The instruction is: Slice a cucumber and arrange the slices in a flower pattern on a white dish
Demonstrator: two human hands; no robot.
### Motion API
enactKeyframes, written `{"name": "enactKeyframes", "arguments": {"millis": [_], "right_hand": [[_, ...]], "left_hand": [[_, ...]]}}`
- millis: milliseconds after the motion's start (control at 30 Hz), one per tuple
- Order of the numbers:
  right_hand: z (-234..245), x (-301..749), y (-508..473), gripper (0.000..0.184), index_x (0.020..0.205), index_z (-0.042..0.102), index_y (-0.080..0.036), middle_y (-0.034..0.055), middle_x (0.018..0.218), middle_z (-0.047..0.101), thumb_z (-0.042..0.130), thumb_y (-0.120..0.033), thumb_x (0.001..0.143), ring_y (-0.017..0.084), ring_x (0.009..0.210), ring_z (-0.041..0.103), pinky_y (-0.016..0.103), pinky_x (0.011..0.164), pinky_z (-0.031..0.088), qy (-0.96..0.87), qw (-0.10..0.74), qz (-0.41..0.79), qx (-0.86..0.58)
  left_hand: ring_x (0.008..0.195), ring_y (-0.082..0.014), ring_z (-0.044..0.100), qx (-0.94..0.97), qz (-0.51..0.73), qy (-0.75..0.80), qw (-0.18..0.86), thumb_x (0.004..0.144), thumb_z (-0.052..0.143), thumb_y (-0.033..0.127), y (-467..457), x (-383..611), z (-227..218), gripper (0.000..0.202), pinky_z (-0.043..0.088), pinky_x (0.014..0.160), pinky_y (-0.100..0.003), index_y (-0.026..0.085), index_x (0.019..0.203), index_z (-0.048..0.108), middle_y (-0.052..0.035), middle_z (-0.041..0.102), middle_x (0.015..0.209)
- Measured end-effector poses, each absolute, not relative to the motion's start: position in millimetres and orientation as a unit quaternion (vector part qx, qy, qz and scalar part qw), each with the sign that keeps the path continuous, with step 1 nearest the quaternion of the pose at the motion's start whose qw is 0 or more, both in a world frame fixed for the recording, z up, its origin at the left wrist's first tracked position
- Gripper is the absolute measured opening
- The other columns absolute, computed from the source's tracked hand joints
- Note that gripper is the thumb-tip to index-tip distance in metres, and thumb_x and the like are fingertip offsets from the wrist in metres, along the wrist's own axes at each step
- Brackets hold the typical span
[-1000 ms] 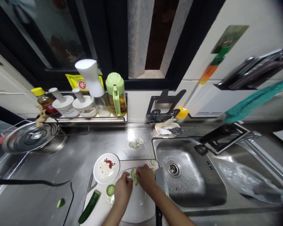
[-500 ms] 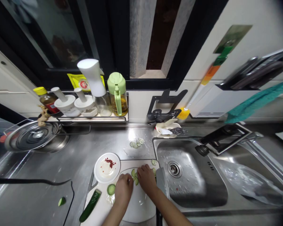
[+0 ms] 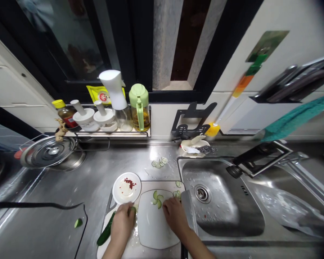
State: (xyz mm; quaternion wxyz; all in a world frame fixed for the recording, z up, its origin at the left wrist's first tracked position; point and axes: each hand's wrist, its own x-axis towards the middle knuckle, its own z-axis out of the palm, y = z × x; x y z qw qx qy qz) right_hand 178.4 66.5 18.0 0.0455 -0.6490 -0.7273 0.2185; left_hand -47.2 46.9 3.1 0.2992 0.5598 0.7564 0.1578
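A white squarish plate (image 3: 153, 230) rests on the white cutting board (image 3: 133, 248), with several cucumber slices (image 3: 158, 199) fanned out near its top. My left hand (image 3: 122, 221) is left of the plate, its fingers closed at a small stack of cucumber slices (image 3: 134, 210). Partly behind that hand lies a piece of cucumber (image 3: 106, 232). Over the plate's right edge, my right hand (image 3: 175, 216) has its fingers curled together; whatever may be in them is hidden. More cucumber slices (image 3: 177, 194) show just beyond it. A knife (image 3: 188, 207) lies along the board's right side.
A white dish (image 3: 126, 189) with red bits sits at the board's upper left. Right of the board is the sink (image 3: 221, 201). Loose slices (image 3: 159, 163) lie behind, and a cucumber end (image 3: 78, 223) lies left. A lidded pot (image 3: 52, 153) and a condiment rack (image 3: 110, 133) stand farther back.
My left hand has moved left from the plate's slices to the stack on the board. My right hand has drawn back right and nearer, uncovering the fanned slices. The view has shifted slightly.
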Motion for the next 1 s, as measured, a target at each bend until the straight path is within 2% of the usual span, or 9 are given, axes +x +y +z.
{"name": "enactKeyframes", "arguments": {"millis": [233, 467, 700, 900, 1000], "right_hand": [[1, 170, 23, 0.017, 0.075, 0.064, -0.018, 0.0039, 0.082, 0.065, 0.054, -0.012, 0.087, 0.020, 0.088, 0.054, 0.029, 0.076, 0.035, -0.726, 0.075, 0.242, -0.640], [-2, 165, 10, 0.017, 0.077, 0.064, -0.019, 0.0034, 0.084, 0.064, 0.053, -0.012, 0.087, 0.020, 0.090, 0.053, 0.029, 0.075, 0.033, -0.732, 0.067, 0.242, -0.633], [1, 162, 6, 0.018, 0.076, 0.062, -0.020, 0.0030, 0.082, 0.064, 0.051, -0.013, 0.087, 0.019, 0.088, 0.053, 0.029, 0.073, 0.033, -0.734, 0.090, 0.238, -0.630], [-7, 153, 6, 0.018, 0.074, 0.062, -0.018, 0.0040, 0.078, 0.064, 0.048, -0.010, 0.081, 0.019, 0.081, 0.055, 0.031, 0.080, 0.038, -0.722, 0.159, 0.283, -0.611], [-6, 147, 12, 0.023, 0.090, 0.066, -0.017, 0.0067, 0.092, 0.067, 0.050, -0.012, 0.076, 0.022, 0.092, 0.057, 0.034, 0.087, 0.039, -0.683, 0.211, 0.349, -0.605]], "left_hand": [[0.101, -0.0224, 0.064, 0.575, 0.103, 0.759, 0.286, 0.081, 0.045, 0.023, 31, -62, -6, 0.036, 0.044, 0.087, -0.029, 0.016, 0.108, 0.067, -0.0107, 0.070, 0.107], [0.092, -0.0212, 0.064, 0.578, 0.108, 0.758, 0.281, 0.080, 0.044, 0.021, 33, -56, -2, 0.026, 0.043, 0.082, -0.028, 0.018, 0.094, 0.067, -0.0090, 0.070, 0.099], [0.067, -0.0168, 0.060, 0.562, 0.116, 0.767, 0.287, 0.079, 0.047, 0.020, 35, -60, -6, 0.012, 0.038, 0.066, -0.024, 0.021, 0.075, 0.058, -0.0022, 0.066, 0.072], [0.059, -0.0127, 0.053, 0.546, 0.200, 0.727, 0.365, 0.076, 0.050, 0.027, 31, -65, -3, 0.010, 0.037, 0.063, -0.021, 0.021, 0.069, 0.054, 0.0037, 0.057, 0.061], [0.057, -0.0111, 0.047, 0.534, 0.245, 0.679, 0.440, 0.070, 0.056, 0.032, 30, -59, 2, 0.012, 0.035, 0.059, -0.021, 0.020, 0.068, 0.056, 0.0055, 0.051, 0.057]]}}
